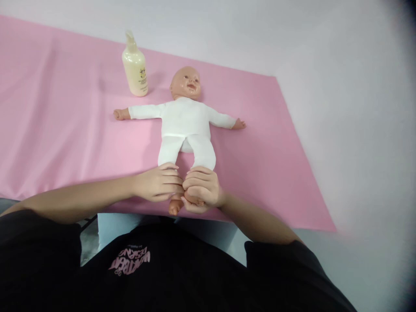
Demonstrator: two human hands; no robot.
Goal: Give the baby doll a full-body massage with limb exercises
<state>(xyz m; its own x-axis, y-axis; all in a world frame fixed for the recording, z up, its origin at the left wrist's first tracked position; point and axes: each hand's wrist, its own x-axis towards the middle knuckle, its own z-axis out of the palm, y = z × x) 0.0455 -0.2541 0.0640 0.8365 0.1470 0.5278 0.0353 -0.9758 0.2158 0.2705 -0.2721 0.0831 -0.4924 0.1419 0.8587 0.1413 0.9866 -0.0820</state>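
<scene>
A baby doll point(186, 117) with a white cloth body lies on its back, arms spread, its head away from me. My left hand point(160, 182) is wrapped round the doll's lower leg on the left; the bare foot point(176, 206) pokes out below my fingers. On the right, my right hand point(203, 187) is closed round the other lower leg and foot, with a bit of the foot showing between my fingers and palm. The two hands are side by side, nearly touching. My fingers hide both shins.
A pale yellow pump bottle point(135, 71) stands upright to the left of the doll's head. Under everything is a pink cloth point(260, 173), creased at the left, its near edge close to my body. White surface point(351, 130) lies beyond the cloth at the back and right.
</scene>
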